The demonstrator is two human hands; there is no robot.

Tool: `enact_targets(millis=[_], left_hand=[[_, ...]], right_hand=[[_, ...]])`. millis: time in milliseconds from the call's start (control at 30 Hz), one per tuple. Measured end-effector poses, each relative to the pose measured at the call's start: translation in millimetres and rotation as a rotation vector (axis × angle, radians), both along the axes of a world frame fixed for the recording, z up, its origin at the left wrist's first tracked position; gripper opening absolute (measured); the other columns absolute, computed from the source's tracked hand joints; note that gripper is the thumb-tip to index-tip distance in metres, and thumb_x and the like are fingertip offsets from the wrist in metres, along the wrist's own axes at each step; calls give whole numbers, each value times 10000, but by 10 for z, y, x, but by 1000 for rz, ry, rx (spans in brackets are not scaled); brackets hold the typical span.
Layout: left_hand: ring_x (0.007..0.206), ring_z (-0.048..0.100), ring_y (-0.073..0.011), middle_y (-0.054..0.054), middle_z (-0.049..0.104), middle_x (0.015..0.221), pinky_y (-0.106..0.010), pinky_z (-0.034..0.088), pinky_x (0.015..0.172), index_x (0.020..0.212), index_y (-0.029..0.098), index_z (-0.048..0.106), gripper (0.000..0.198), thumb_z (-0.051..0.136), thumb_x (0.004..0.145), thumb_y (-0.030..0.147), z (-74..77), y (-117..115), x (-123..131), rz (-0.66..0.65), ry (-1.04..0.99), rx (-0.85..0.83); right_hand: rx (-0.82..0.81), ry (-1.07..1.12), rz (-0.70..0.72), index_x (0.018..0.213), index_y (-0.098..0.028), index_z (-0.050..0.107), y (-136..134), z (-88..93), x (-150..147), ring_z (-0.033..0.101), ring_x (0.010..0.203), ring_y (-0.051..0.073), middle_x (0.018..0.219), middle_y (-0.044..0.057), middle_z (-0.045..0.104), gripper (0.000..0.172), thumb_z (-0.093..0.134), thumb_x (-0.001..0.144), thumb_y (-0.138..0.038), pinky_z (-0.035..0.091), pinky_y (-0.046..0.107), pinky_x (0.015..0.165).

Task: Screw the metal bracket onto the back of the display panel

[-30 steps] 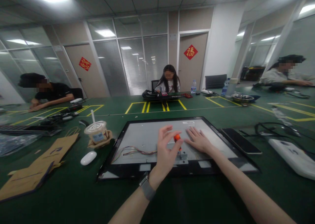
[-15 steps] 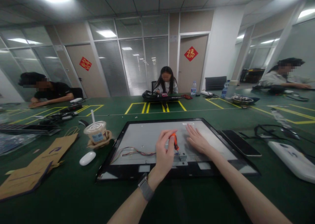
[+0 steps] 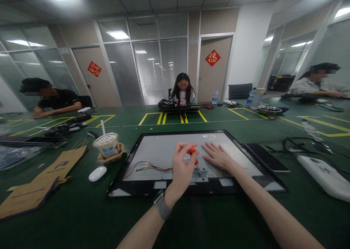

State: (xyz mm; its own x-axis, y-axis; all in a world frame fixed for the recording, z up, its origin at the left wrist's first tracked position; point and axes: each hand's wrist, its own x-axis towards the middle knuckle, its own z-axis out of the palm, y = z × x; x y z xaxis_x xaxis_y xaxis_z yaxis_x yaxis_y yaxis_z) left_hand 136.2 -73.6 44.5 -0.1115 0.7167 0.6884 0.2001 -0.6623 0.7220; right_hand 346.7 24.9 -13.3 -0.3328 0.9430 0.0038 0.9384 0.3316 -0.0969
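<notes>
A flat display panel (image 3: 153, 150) with a black frame and grey metal back lies on the table before me. My left hand (image 3: 182, 165), a watch on its wrist, pinches the orange handle of a screwdriver (image 3: 193, 151). The tool points down at a small metal bracket (image 3: 201, 174) near the panel's front edge; its tip is partly hidden, so contact with a screw is unclear. My right hand (image 3: 218, 157) lies flat on the grey back, fingers spread. Thin coloured wires (image 3: 149, 167) run across the panel left of my left hand.
At left are a lidded drink cup (image 3: 108, 145), a white mouse (image 3: 97, 173) and a brown paper bag (image 3: 60, 168). A black phone (image 3: 266, 157) and a white device (image 3: 324, 177) with cables lie at right. Three people sit around the green table (image 3: 131, 219).
My left fingers have shifted on the screwdriver handle, the thumb now higher across it. My right hand has slid slightly left and nearer to me on the panel.
</notes>
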Motion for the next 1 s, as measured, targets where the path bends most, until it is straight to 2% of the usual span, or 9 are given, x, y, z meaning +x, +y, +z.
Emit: enact_targets(millis=[100,200,300,433,533,700,800,900,1000], left_hand=[[876,603,-168,-56,589,996,-298,526,835,1107,207,732,220,570,975,277,-3,14,-16,-29,6,-23],[951,615,-187,-76,626,1054,-317,516,873,1233,201,670,301,470,1019,270,-7,21,-25,-117,-8,-61],[971,613,-191,-75,624,1080,-327,512,889,1213,210,683,293,487,1014,295,-2,20,-20,-163,-9,-72],[914,593,-185,-53,561,1011,-324,522,851,1092,219,741,222,608,952,329,17,18,-11,-91,3,-45],[899,593,-181,-49,565,975,-320,510,849,1091,210,737,217,570,968,275,26,27,-23,-53,11,-51],[925,616,-187,-73,612,1026,-328,508,867,1234,191,661,314,437,1021,244,28,40,-45,-113,8,-79],[950,612,-194,-75,610,1054,-337,518,878,1174,198,692,274,495,1003,280,31,32,-37,-136,10,-75],[894,594,-185,-49,562,986,-322,539,823,1061,207,738,204,614,941,315,37,22,-27,-103,11,-53],[867,594,-176,-44,566,953,-315,534,813,1096,201,728,220,569,966,280,39,24,-34,-90,22,-42]], right_hand=[[-2,-4,6,1604,-265,265,-14,19,1,172,1538,303,1673,68,216,720,250,986,-635,147,557,1224],[18,4,14,1603,-273,265,-26,25,5,186,1537,300,1671,64,226,714,247,987,-633,158,565,1220],[12,-1,1,1601,-277,270,-28,26,0,197,1535,305,1672,61,225,716,227,986,-640,157,592,1212],[20,-12,-55,1591,-325,291,-2,-12,-9,224,1523,347,1668,44,253,706,233,974,-663,177,625,1196],[40,-28,-93,1592,-341,282,19,-57,-1,221,1516,387,1670,49,257,716,258,963,-683,195,638,1186],[34,-48,-90,1601,-323,254,10,-48,2,214,1513,407,1675,63,238,724,260,968,-674,204,638,1182],[19,-54,-98,1600,-316,264,10,-31,-11,215,1514,402,1673,61,245,722,255,971,-669,203,627,1187],[27,-52,-101,1593,-321,287,30,-53,-13,236,1510,397,1667,56,263,718,259,967,-671,207,627,1185],[45,-44,-99,1590,-325,297,49,-84,1,253,1504,400,1664,65,273,717,267,963,-672,219,641,1174]])
